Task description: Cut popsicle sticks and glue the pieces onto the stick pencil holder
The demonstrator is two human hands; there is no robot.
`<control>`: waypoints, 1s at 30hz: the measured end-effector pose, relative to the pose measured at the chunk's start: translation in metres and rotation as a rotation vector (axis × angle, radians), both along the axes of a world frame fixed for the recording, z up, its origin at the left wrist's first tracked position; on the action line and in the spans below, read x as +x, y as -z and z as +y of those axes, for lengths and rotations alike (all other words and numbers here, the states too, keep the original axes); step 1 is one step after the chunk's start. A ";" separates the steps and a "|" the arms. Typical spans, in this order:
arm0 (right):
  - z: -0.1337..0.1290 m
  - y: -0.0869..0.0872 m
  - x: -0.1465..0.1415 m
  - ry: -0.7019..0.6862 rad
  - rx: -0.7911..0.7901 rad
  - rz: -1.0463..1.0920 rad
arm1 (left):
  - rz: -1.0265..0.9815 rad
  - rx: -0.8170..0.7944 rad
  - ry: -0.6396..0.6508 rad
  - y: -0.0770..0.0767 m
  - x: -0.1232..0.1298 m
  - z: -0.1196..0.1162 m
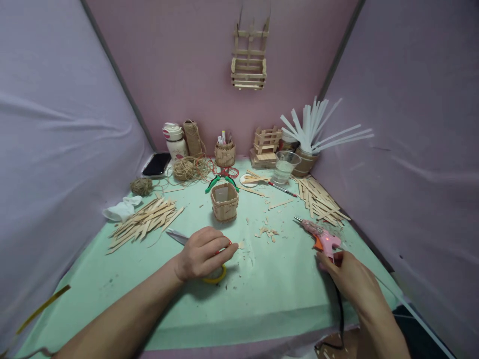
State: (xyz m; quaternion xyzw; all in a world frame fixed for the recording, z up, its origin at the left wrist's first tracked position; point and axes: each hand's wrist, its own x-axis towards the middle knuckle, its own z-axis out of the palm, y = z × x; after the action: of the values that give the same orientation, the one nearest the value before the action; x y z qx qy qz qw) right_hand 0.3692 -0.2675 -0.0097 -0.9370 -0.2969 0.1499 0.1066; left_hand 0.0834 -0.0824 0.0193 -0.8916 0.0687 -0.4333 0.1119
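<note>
The table [269, 296], under its pale green cover, is the largest thing we see. Next comes the left stick pile [144, 222] by its left edge, then the right stick pile [318, 199] toward its far right corner.

Our right hand [350, 279] is over the right part of the near edge, thumb and fingers closed on the grip of the pink glue gun [328, 243]. Our left hand [205, 253] lies between the table's middle and its near edge, fingers bent and close together over the scissors [177, 236]; we cannot tell whether they clamp the handles.

The glue gun, its nozzle toward the middle of the table, should be fairly light and rigid, though its cord [341, 311], dropping past the near edge, may drag. We would hold it by the grip only, as the nozzle is probably hot. The scissors, blades toward the left edge, should be stiff, firm and best taken by the loops.

Near the middle stands the stick box [224, 209], likely light and rigid but breakable at its joints; its side walls offer the safest hold. A tiny wood chip [241, 245] shows at our left fingertips.

We can read no brand, label or writing anywhere.
</note>
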 end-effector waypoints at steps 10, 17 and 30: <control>-0.012 -0.001 -0.002 0.279 0.631 0.566 | -0.026 0.007 0.023 -0.002 -0.001 -0.002; -0.019 -0.007 -0.023 0.272 0.888 1.038 | 0.004 0.058 0.057 -0.002 0.003 -0.010; -0.017 -0.012 -0.062 -0.216 0.757 0.852 | 0.025 0.057 0.084 0.002 0.003 -0.012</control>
State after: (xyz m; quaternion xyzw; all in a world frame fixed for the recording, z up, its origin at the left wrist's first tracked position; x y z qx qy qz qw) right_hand 0.3077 -0.2840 0.0018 -0.6549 -0.3544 0.4073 0.5287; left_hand 0.0868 -0.0948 0.0170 -0.8897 0.1199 -0.4244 0.1183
